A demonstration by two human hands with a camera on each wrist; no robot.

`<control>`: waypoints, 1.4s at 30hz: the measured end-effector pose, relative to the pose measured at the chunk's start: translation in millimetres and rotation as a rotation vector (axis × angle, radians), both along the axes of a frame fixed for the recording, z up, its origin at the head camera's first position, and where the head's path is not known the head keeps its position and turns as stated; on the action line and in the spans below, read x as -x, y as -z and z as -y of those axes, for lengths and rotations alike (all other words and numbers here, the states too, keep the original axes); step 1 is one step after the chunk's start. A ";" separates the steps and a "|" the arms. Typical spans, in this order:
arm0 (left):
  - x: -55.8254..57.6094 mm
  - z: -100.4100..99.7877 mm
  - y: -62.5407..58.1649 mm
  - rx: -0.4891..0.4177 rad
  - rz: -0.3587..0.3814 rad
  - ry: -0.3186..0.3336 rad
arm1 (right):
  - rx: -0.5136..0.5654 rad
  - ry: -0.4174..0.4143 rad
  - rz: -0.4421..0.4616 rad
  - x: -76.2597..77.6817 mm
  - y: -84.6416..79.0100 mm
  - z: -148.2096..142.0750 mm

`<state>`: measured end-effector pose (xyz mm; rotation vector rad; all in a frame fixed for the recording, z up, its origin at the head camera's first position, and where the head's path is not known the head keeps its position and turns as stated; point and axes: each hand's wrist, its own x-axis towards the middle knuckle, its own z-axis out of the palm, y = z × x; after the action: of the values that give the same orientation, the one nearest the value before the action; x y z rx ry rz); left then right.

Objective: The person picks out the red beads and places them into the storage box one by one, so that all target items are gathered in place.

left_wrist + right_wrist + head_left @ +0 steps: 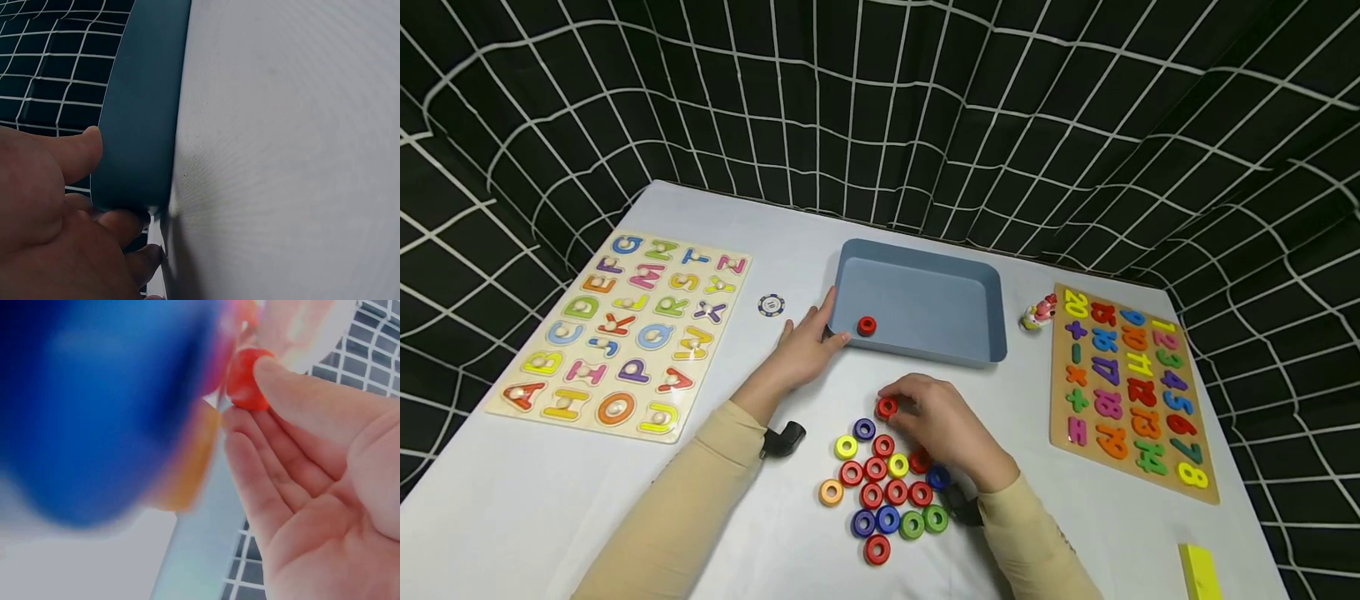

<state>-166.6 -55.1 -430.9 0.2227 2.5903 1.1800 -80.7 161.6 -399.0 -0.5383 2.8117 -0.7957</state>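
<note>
A blue-grey tray [917,307] stands with one red ring [867,326] inside, near its front left corner. My left hand [805,348] holds that corner from outside, thumb at the front wall and fingers along the left side; the left wrist view shows the thumb against the tray wall [140,112]. Just in front of the tray, my right hand [943,421] pinches another red ring [887,407] between thumb and fingertips, seen as a red ring [245,378] in the right wrist view. Below it lies a cluster of red, blue, yellow, green and orange rings [896,492].
An alphabet puzzle board [651,333] lies at the left, with a poker chip [771,305] beside it. On the right are a small figurine [1038,312], a number puzzle board [1131,392] and a yellow block [1200,572]. Black gridded cloth [880,108] hangs behind the table.
</note>
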 end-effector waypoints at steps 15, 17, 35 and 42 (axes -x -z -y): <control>-1.4 -3.0 -1.9 -0.043 0.062 0.021 | 0.061 0.226 -0.161 57.5 -1.2 0.1; -1.6 -3.6 -1.7 -0.035 0.061 0.021 | 0.050 0.232 -0.143 61.8 -0.3 1.7; -0.5 -3.6 -5.8 -0.015 0.042 0.022 | 0.105 0.226 -0.133 62.3 -15.3 -4.3; 1.2 0.5 -5.9 -0.015 0.048 0.018 | 0.146 0.135 -0.154 33.4 -29.8 -6.1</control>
<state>-167.7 -55.6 -425.0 0.2176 2.5339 1.1840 -114.1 167.7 -369.1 -0.4529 2.9731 -1.0341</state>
